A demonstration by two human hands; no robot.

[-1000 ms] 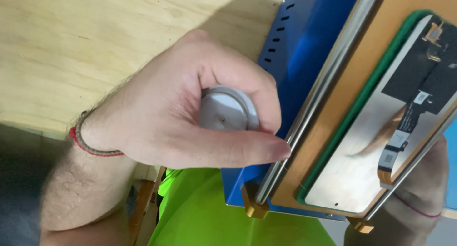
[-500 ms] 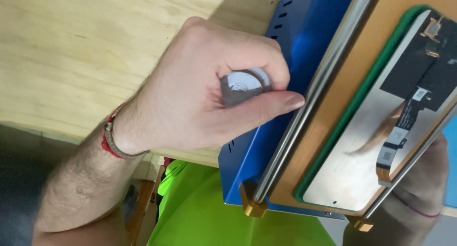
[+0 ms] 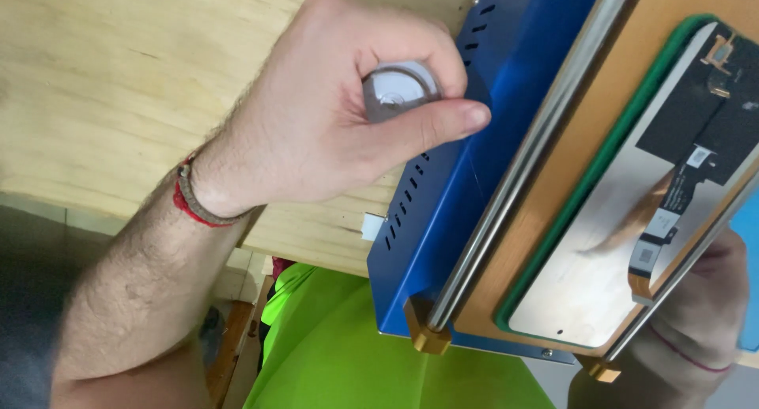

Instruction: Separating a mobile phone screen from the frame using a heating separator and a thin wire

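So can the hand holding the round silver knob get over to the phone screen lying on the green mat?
Probably yes. The left hand grips the silver knob beside the blue machine. Only a low metal rail lies between it and the phone screen, which lies uncovered, once it lets go.

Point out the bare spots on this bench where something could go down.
Bare plywood benchtop left of the blue machine and above the left hand. Crowded right: phone screen fills the green mat; right hand grips that edge.
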